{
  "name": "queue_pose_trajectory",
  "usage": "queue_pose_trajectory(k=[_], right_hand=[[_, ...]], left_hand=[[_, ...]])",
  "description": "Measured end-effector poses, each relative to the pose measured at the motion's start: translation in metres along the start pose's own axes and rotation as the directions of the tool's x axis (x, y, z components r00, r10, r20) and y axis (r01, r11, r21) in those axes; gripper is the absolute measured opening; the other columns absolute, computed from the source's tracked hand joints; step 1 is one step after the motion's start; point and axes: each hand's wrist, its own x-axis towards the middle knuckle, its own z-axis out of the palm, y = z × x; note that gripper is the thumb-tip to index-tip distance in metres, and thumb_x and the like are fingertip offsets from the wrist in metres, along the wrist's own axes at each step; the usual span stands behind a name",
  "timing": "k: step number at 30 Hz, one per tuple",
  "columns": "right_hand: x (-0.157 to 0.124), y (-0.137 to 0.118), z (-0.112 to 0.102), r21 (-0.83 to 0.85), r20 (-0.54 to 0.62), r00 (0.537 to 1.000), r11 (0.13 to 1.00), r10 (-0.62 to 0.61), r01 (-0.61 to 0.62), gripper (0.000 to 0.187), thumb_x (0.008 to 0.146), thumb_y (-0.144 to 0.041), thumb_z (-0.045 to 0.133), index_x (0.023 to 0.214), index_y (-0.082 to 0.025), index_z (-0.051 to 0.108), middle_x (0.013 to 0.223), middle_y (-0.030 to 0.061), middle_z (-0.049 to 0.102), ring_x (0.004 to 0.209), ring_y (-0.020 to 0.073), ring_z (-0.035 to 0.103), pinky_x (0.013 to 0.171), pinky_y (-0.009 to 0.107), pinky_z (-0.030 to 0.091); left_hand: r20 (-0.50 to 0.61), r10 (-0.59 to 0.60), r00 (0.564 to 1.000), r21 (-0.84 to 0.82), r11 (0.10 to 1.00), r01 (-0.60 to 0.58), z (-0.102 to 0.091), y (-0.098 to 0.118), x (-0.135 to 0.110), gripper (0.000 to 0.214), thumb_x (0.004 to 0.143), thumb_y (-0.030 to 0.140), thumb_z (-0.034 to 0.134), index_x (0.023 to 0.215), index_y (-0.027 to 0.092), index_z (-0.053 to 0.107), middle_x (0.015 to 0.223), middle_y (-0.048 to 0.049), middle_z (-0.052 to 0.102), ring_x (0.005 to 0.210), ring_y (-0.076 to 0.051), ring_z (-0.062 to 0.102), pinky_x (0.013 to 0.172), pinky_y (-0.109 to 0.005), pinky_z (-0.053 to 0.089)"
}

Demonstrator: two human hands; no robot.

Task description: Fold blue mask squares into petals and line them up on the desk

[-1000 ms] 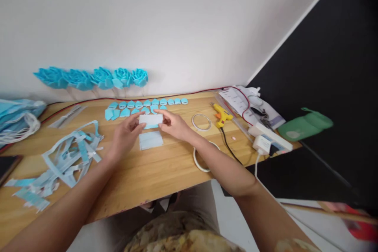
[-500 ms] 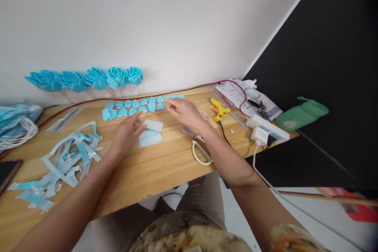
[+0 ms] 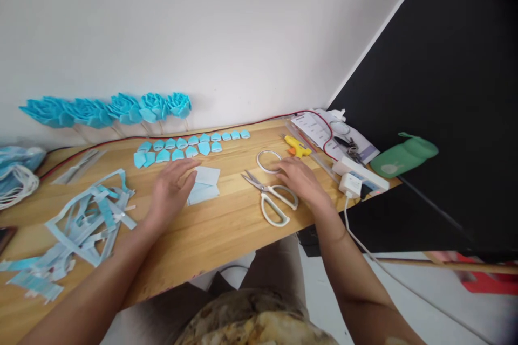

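Observation:
My left hand (image 3: 172, 188) rests low over the table with thumb and fingers apart, holding nothing. Beside its fingers lie pale blue-white fabric pieces (image 3: 207, 177). My right hand (image 3: 298, 177) is at the right edge of a thin white ring (image 3: 259, 162); its fingers are loosely bent and apart, and the fingertips are partly hidden. Scissors (image 3: 275, 210) with white handles lie spread just left of that hand. Behind the fabric, small folded blue petals (image 3: 204, 148) sit in two rows.
Several blue fabric flowers (image 3: 125, 109) on sticks stand along the wall. Cut mask strips (image 3: 91, 221) are heaped at left. A yellow glue gun (image 3: 298, 146), a power strip (image 3: 360, 175), papers (image 3: 311, 126) and a green pouch (image 3: 404, 156) are on the right.
My right hand has moved from the petals rightward and nearer me, to the white ring, uncovering the scissors. The left hand has stayed near the fabric. The view has shifted slightly.

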Motion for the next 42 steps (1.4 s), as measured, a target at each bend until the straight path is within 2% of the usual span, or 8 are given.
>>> queue_pose_trajectory(k=[5,9,17,24,29,32,39,42], right_hand=[[0.012,-0.023,-0.007,0.066,0.050,0.994,0.994,-0.096,0.092,0.012,0.090,-0.018,0.053,0.085,-0.016,0.064,0.087,0.0057,0.065,0.086,0.0177,0.057,0.076,0.029,0.040],[0.017,-0.059,-0.022,0.167,0.084,0.943,0.938,-0.321,0.304,0.011,0.092,-0.018,0.051,0.093,-0.018,0.062,0.087,0.0029,0.065,0.084,0.0161,0.058,0.073,0.027,0.038],[0.032,-0.097,-0.032,0.185,-0.101,0.831,0.810,-0.547,0.556,0.017,0.094,-0.021,0.048,0.093,-0.019,0.064,0.090,0.0050,0.066,0.090,0.0184,0.056,0.077,0.031,0.043],[0.010,-0.079,-0.024,0.189,-0.362,0.876,0.896,-0.318,0.403,0.020,0.094,-0.023,0.048,0.107,-0.020,0.062,0.114,0.0087,0.063,0.108,0.0217,0.055,0.094,0.038,0.042],[-0.031,-0.049,-0.010,0.122,-0.149,0.981,0.982,-0.127,0.146,0.021,0.093,-0.031,0.047,0.102,-0.020,0.063,0.097,0.0070,0.067,0.092,0.0219,0.062,0.079,0.035,0.048],[-0.050,-0.035,0.000,0.044,-0.032,0.995,0.995,-0.090,0.092,0.025,0.092,-0.031,0.050,0.112,-0.021,0.061,0.103,0.0081,0.067,0.095,0.0228,0.063,0.081,0.035,0.049],[-0.058,-0.044,0.011,-0.068,0.015,0.999,0.996,-0.048,0.049,0.040,0.084,-0.030,0.058,0.122,-0.019,0.057,0.096,0.0107,0.065,0.091,0.0272,0.062,0.078,0.040,0.050],[-0.053,-0.046,0.006,0.136,0.042,0.998,0.989,0.047,-0.052,0.036,0.081,-0.032,0.060,0.116,-0.022,0.058,0.093,0.0082,0.065,0.086,0.0254,0.063,0.075,0.039,0.051]], left_hand=[[0.033,0.041,0.999,-0.097,0.995,-0.038,-0.003,0.020,-0.004,0.021,0.090,0.024,0.052,0.102,0.019,0.068,0.101,-0.0073,0.071,0.089,-0.019,0.064,0.073,-0.030,0.051],[0.083,0.019,0.996,-0.173,0.985,-0.005,-0.007,0.038,-0.010,0.029,0.091,0.022,0.050,0.117,0.020,0.062,0.109,-0.0084,0.070,0.072,-0.013,0.062,0.054,-0.022,0.045],[0.278,0.035,0.960,-0.305,0.951,0.054,-0.005,0.034,-0.004,0.025,0.091,0.024,0.050,0.105,0.020,0.070,0.098,-0.0078,0.070,0.087,-0.018,0.063,0.078,-0.029,0.048],[0.237,-0.043,0.971,-0.406,0.903,0.139,-0.001,0.030,-0.003,0.017,0.085,0.023,0.057,0.093,0.018,0.071,0.092,-0.0072,0.067,0.078,-0.016,0.059,0.067,-0.027,0.045],[0.326,-0.281,0.902,-0.527,0.738,0.421,-0.005,0.031,0.001,0.014,0.079,0.029,0.063,0.079,0.016,0.068,0.071,-0.0016,0.062,0.062,-0.012,0.055,0.059,-0.025,0.044],[0.381,-0.370,0.847,-0.554,0.641,0.530,-0.008,0.030,0.004,0.019,0.079,0.034,0.064,0.075,0.015,0.066,0.062,-0.0006,0.061,0.058,-0.012,0.055,0.060,-0.026,0.045],[0.382,-0.400,0.833,-0.698,0.466,0.544,-0.002,0.020,0.002,0.025,0.078,0.039,0.067,0.078,0.013,0.067,0.066,-0.0021,0.063,0.058,-0.011,0.056,0.060,-0.025,0.044],[0.396,-0.406,0.824,-0.752,0.371,0.544,0.000,0.018,0.003,0.026,0.079,0.039,0.068,0.079,0.013,0.067,0.074,-0.0042,0.065,0.061,-0.011,0.057,0.060,-0.025,0.046]])
